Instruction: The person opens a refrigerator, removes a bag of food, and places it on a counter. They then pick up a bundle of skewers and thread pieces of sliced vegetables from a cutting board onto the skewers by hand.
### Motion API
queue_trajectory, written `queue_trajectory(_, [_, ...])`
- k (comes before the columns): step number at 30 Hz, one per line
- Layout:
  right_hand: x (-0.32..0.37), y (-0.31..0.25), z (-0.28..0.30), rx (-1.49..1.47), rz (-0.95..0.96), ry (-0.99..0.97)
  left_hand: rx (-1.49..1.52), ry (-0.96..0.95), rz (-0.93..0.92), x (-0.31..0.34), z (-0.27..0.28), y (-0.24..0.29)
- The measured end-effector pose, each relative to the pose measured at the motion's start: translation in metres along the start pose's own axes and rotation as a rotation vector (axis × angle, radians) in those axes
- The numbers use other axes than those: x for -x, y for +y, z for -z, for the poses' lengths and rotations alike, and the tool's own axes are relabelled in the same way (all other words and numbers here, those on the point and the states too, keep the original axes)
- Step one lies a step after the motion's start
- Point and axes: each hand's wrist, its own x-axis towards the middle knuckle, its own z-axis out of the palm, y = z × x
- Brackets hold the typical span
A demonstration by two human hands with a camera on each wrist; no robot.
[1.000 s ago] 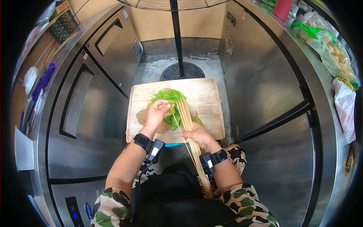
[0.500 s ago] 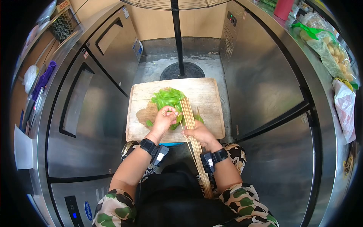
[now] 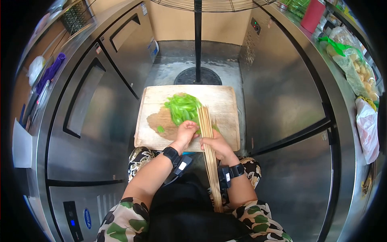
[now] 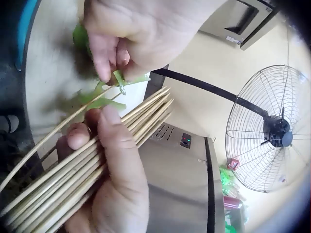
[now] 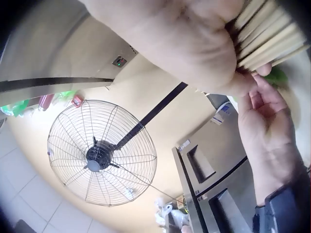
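Note:
My right hand grips a thick bundle of wooden skewers, their pointed ends up over the board and the rest running down to my lap. One skewer stands apart from the bundle, its tip at a thin green vegetable piece. The fingertips of my left hand pinch that piece, close beside the bundle's points. A pile of cut green vegetable pieces lies just beyond on the wooden cutting board. More green shows behind the right hand, partly hidden by the skewers.
A small green piece lies apart on the board's damp patch. Steel fridges flank both sides. Behind the board stands a fan's round base with its pole. Bagged food sits on the right counter.
My left hand has drawn down toward me and right, beside the skewer bundle, uncovering more of the pile. The right hand keeps its grip. The head view has shifted slightly.

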Motion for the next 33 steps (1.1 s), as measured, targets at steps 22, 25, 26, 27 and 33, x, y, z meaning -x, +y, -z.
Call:
queue_trajectory(22, [-0.011, 0.007, 0.005, 0.076, 0.032, 0.023, -0.926, 0.501, -0.188, -0.079, 0.077, 0.027])
queue_trajectory(25, [-0.013, 0.008, 0.004, 0.082, 0.029, 0.033, -0.798, 0.456, -0.127, -0.084, 0.084, 0.025])
queue_trajectory(26, [-0.014, 0.008, 0.004, 0.075, 0.034, 0.031, -0.738, 0.443, -0.103, -0.085, 0.087, 0.025])
queue_trajectory(27, [-0.015, 0.009, 0.004, 0.069, 0.039, 0.029, -0.678, 0.427, -0.096, -0.083, 0.089, 0.027])
queue_trajectory(33, [-0.014, 0.011, 0.000, 0.141, 0.017, 0.034, -0.406, 0.292, -0.113, -0.065, 0.097, 0.026])
